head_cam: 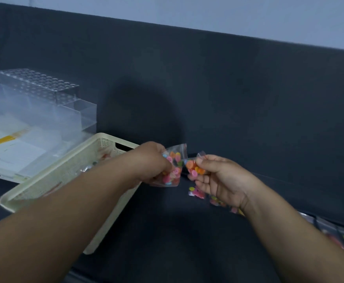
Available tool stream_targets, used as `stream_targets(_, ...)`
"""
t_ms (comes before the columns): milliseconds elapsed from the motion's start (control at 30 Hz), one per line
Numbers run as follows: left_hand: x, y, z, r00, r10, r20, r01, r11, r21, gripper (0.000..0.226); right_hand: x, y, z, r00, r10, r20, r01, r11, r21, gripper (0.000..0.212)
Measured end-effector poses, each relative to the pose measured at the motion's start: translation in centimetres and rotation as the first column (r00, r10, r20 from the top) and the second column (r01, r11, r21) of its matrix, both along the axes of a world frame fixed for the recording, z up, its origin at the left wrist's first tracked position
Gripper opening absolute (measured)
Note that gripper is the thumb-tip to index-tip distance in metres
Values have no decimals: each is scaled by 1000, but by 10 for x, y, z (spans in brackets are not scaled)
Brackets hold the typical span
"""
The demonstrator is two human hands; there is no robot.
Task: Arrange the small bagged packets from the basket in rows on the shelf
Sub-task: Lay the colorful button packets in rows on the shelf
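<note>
While gripping one button packet [174,167] in the left hand [150,162] and pinching a second packet [194,168] in the right hand [220,176], lower the second flat onto the dark shelf [167,231], edge-aligned beside the laid packets [197,193]. Keep forearms clear of the cream basket [50,186] at left. Beyond: clear organiser [44,86], papers [14,154].

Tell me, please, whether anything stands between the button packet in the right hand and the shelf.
Nothing visible does: the right hand holds the button packet over the dark shelf, which lies bare left of the laid packets.
</note>
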State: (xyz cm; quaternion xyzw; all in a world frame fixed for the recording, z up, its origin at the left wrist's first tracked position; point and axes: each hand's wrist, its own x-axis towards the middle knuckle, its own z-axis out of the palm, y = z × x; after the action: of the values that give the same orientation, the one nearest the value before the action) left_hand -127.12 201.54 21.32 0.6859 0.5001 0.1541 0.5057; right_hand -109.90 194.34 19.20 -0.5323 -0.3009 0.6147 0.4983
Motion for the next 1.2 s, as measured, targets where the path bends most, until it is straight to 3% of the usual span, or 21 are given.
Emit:
stream_targets(167,20,-34,-41,981,18,-194,-21,1000,-14,14,26,-28,-14,998,-22,67,23,999,-22,11)
stream_targets(300,19,-49,-73,946,79,-315,-115,989,-98,18,36,-46,-25,988,66,137,-62,997,-37,10)
stream_targets(433,17,-57,-78,867,68,-493,-45,997,59,12,41,-54,-37,987,69,144,-62,997,-52,10)
stream_targets(533,22,-63,-72,759,137,-637,103,940,325,47,41,-59,-41,992,62,110,-58,997,-41,3)
stream_targets(600,30,-74,-64,874,156,-460,31,927,373,43,39,-62,-43,992,57,110,-54,998,-31,5)
stream_targets(633,36,-81,-58,947,148,-286,-58,952,301,33,38,-63,-44,991,52,120,-49,998,-28,7)
stream_targets(700,48,-93,-54,989,144,39,-145,989,22,31,35,-65,-48,991,43,123,-39,999,-29,8)
stream_targets(767,53,-99,-58,982,131,136,-117,987,-105,35,33,-66,-51,996,29,89,-26,999,-27,10)
stream_targets(900,50,-100,-69,983,132,126,-117,986,-120,11,30,-67,-50,1000,2,17,-1,999,-33,9)
stream_targets(1000,45,-95,-74,979,150,135,-129,980,-153,12,27,-63,-51,1000,-27,-9,27,999,-42,8)
stream_targets(1200,33,-84,-83,998,30,-63,-35,997,-73,17,22,-51,-66,962,-92,257,109,993,-54,18)
